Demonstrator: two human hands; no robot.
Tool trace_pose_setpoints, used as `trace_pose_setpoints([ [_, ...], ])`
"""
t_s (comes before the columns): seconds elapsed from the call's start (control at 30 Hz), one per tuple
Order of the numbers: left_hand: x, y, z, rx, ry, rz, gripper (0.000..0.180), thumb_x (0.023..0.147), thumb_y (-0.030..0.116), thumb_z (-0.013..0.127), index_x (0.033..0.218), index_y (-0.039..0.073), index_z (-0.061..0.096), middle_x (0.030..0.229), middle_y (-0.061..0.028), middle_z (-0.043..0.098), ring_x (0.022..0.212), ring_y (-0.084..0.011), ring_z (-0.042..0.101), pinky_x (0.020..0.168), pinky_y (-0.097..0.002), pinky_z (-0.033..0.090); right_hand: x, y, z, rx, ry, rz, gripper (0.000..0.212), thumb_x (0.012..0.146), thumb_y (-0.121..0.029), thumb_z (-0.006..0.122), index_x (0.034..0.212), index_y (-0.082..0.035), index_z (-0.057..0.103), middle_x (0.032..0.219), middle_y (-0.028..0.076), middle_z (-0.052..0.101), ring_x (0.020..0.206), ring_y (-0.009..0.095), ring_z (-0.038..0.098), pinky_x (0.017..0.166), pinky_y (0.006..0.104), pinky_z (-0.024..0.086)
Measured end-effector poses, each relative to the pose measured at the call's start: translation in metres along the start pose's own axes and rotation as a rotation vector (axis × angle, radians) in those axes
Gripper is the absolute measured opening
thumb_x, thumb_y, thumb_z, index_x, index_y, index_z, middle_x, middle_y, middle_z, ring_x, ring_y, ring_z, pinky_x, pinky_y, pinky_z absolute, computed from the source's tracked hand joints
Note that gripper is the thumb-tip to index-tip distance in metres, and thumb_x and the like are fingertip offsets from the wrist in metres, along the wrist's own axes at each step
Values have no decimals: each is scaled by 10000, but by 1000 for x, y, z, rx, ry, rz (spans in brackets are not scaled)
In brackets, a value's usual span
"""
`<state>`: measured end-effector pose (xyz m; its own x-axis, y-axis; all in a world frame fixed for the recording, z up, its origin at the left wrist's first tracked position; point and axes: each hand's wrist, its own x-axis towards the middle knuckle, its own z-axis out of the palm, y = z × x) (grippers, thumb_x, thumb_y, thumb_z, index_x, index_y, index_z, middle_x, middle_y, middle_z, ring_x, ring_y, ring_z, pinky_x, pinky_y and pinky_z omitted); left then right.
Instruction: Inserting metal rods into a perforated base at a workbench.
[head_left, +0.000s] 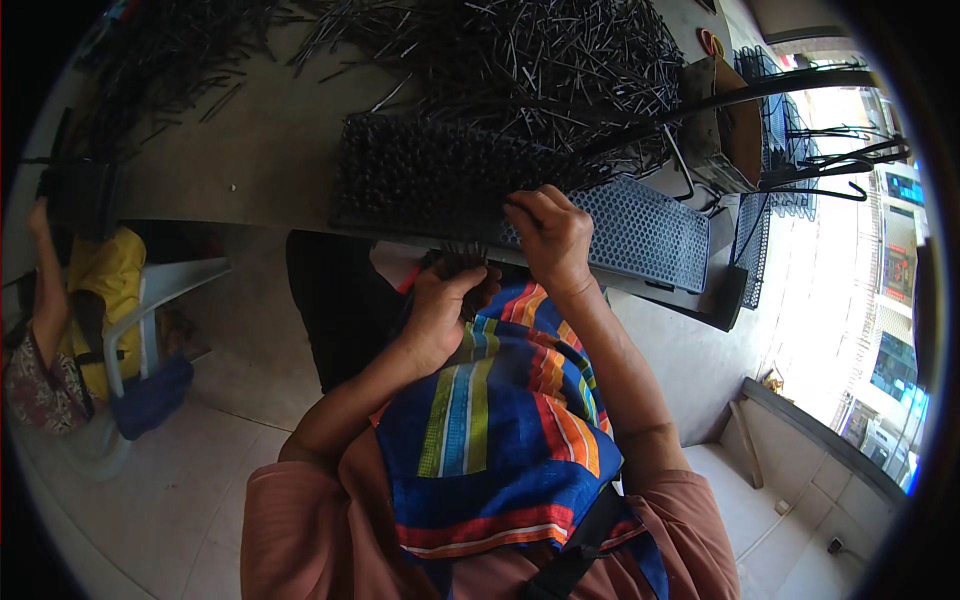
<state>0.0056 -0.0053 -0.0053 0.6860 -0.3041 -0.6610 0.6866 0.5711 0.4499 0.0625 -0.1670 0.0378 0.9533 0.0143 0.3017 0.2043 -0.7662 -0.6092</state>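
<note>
At the table's front edge lies a long tray [645, 230] with a honeycomb of round holes. Dark thin sticks [420, 175] stand packed together in its left part, while holes show bare at the right. My left hand [450, 300], just below the tray's front edge, is closed round a small bunch of dark thin sticks [463, 252] with their ends pointing up. Over the tray, where the packed part meets the bare holes, my right hand [555, 240] has its fingers pinched together. Whatever they hold is too small to make out.
A big heap of loose dark sticks [560, 60] covers the table behind the tray, with another heap [180, 60] at far left. An open box [725, 120] and dark bent rods [815, 180] stand at right. A co-worker's arm [48, 270] shows at left beside a chair [150, 310].
</note>
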Motion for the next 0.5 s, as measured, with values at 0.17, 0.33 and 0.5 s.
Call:
trace_pose_setpoints([
  [0.17,-1,2,2,-80,-50,-6,140,879,27,646,1019,34,647,912,-96,699,783,-172,667,695,-289,530,-15,-10,-7,108,-30,117,164,746,-81,759,890,-18,717,756,104,644,623,205,644,570,297,491],
  [0.33,-4,4,11,-30,-93,5,148,874,-11,628,1015,21,661,942,-87,691,817,-162,672,718,-281,560,-34,0,-3,447,-373,453,221,720,-116,777,885,17,713,738,93,658,645,127,629,571,268,475],
  [0.5,-4,5,16,55,-113,56,168,884,-18,603,1037,16,663,963,-84,689,823,-166,684,722,-283,584,-37,1,0,521,-317,622,145,777,-87,742,829,44,710,685,40,649,615,87,589,574,245,474],
])
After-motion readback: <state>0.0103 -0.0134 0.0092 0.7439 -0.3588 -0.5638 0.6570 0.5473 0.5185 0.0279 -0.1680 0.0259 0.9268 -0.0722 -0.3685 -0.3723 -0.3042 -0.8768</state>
